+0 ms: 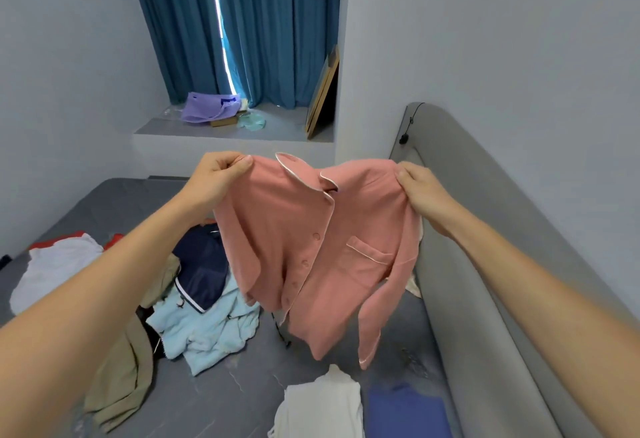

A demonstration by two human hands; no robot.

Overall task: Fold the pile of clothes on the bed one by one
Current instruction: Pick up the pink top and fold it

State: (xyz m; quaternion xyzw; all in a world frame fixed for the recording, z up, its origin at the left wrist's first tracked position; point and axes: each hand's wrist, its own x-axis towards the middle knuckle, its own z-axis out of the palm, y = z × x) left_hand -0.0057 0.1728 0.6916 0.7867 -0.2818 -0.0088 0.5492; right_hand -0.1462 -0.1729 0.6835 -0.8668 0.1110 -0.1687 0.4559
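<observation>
one pink shirt (322,250), two hands, two folded garments, one unfolded pile (194,299).

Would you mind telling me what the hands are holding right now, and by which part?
Both hands hold the pink button-up shirt up above the bed: the left hand pinches one shoulder, the right hand the other.

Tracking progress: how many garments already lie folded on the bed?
2: a white one at the near edge, a blue one right of it by the headboard. More may lie out of view.
</observation>
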